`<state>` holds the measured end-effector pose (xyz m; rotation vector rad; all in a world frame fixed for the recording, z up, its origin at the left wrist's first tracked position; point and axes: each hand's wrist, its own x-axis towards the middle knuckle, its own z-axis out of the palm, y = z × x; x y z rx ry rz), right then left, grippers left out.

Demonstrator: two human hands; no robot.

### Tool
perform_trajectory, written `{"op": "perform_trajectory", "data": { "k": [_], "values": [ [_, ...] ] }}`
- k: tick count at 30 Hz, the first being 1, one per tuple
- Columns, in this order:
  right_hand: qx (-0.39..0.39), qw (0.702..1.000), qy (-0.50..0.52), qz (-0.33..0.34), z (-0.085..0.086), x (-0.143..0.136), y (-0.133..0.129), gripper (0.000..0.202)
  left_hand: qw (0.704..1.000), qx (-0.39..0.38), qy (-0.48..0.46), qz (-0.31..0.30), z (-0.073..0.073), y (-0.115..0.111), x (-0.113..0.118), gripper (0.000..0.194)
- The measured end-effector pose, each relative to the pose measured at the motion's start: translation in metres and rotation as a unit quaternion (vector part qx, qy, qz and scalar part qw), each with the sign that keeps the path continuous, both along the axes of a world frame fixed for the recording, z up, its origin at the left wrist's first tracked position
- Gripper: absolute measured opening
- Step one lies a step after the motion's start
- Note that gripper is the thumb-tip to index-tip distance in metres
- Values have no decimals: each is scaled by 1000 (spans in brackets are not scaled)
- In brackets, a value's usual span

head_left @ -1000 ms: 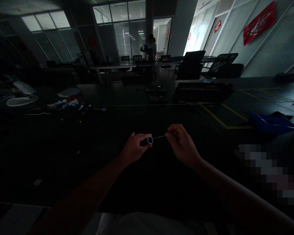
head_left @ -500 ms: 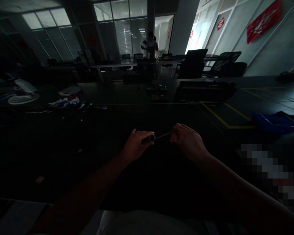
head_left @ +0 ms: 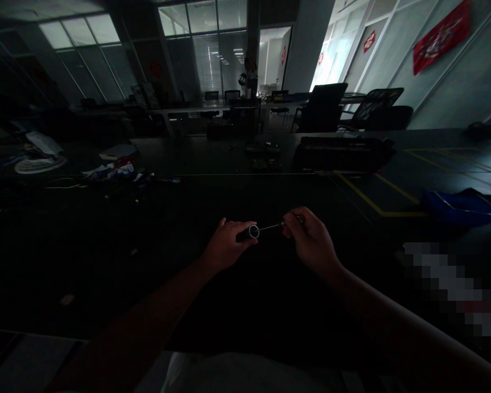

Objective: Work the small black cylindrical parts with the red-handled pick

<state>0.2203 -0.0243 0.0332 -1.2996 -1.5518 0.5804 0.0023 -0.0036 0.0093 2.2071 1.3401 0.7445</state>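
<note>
The dark tube (head_left: pixel 242 236) was pinched in the left hand (head_left: pixel 221 249) above the counter (head_left: pixel 213 199), its pale-rimmed end probably angled to face the thin rod (head_left: pixel 269 227). Right of the tube, the right hand (head_left: pixel 314 240) gripped that rod, seemingly for fine control; whether its tip entered was unclear. Beyond the tube, black chairs (head_left: pixel 321 106) stood in a dim room.

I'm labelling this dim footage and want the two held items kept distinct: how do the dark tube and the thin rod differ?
The dark tube is thick, whereas the thin rod is slender. The tube shows a pale ring at its end; the rod's visible length is a plain, faintly shiny line. The left grip holds the tube, the right grip the rod. Both are held, meeting in view at the ring.
</note>
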Motion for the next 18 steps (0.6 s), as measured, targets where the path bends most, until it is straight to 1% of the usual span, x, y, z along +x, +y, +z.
{"op": "perform_trajectory", "data": {
  "k": [2,6,9,12,15,18],
  "values": [
    [4,1000,-29,1,1,0,-2,27,1000,4,-2,5,-1,0,0,39],
    [13,997,-73,-19,6,0,-6,34,1000,15,-2,4,-1,-1,2,41],
    [22,996,-85,-11,8,-1,-6,27,1000,14,5,2,-1,-1,3,41],
    [34,995,-95,22,8,-1,-6,19,1000,16,11,4,-2,0,2,41],
    [39,990,-128,44,8,1,-7,17,1000,25,7,11,-4,2,0,43],
    [29,988,-146,41,9,1,-6,20,999,30,6,14,-7,2,-1,43]
  ]
}}
